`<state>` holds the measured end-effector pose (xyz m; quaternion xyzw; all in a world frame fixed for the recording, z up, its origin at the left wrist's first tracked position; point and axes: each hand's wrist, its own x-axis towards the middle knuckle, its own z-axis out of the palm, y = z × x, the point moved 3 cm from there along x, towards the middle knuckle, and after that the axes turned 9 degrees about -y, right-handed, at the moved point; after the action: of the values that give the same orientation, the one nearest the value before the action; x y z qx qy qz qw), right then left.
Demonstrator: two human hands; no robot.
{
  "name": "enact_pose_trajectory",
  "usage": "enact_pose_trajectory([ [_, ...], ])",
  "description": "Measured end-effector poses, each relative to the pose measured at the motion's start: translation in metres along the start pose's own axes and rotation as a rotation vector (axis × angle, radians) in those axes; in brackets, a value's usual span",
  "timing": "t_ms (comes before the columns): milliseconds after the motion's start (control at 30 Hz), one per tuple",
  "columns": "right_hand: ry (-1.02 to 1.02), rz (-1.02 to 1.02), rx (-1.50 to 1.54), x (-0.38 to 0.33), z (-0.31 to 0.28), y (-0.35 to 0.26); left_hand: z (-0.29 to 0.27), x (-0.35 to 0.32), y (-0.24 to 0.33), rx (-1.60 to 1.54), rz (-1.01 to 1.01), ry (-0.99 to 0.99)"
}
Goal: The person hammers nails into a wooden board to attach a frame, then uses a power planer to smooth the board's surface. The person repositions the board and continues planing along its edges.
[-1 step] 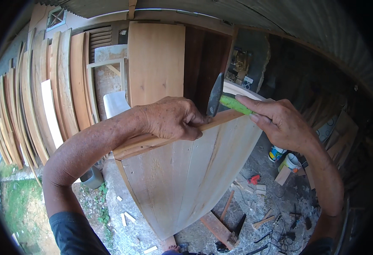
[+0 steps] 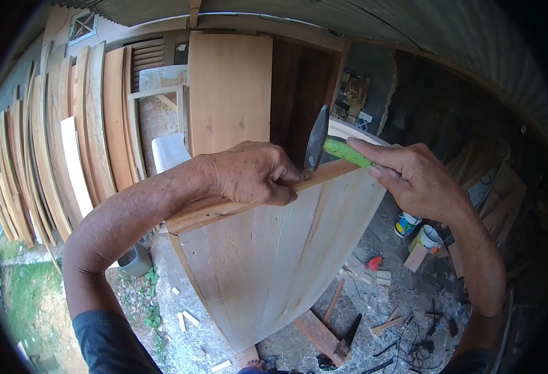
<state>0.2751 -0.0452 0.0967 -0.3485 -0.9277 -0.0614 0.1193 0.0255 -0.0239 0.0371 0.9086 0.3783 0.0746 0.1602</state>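
In front of me stands a tall wooden panel structure (image 2: 267, 268) made of pale boards, with a narrow wooden strip (image 2: 335, 171) along its top edge. My right hand (image 2: 414, 177) is closed round the green handle of a hammer (image 2: 316, 140). The dark steel head stands upright, its lower face at the strip, right beside my left fingertips. My left hand (image 2: 258, 174) rests on the top edge, thumb and fingers pinched together. Whatever they grip there, if anything, is hidden by the fingers.
Many long planks (image 2: 87, 124) lean along the left wall, and a wide wooden board (image 2: 230, 93) stands behind. A white bucket (image 2: 428, 237), a red tool (image 2: 372, 263), wood offcuts (image 2: 386, 326) and cables lie on the floor at right. A grey container (image 2: 136, 260) sits at left.
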Motion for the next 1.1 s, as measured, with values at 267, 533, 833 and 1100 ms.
enact_pose_trajectory([
  [267, 0.082, 0.055, 0.055, 0.010, -0.023, -0.009, 0.008, 0.002, -0.011, -0.117, 0.113, 0.092],
  [533, 0.057, -0.040, 0.043, 0.000, 0.003, 0.006, 0.006, 0.003, -0.009, -0.133, 0.133, 0.018],
  [833, 0.085, -0.071, -0.003, 0.003, -0.005, -0.004, 0.002, 0.004, -0.005, -0.063, 0.071, -0.018],
  [1100, 0.310, -0.156, 0.088, 0.003, -0.011, -0.003, 0.001, 0.005, -0.002, -0.102, 0.147, 0.024],
])
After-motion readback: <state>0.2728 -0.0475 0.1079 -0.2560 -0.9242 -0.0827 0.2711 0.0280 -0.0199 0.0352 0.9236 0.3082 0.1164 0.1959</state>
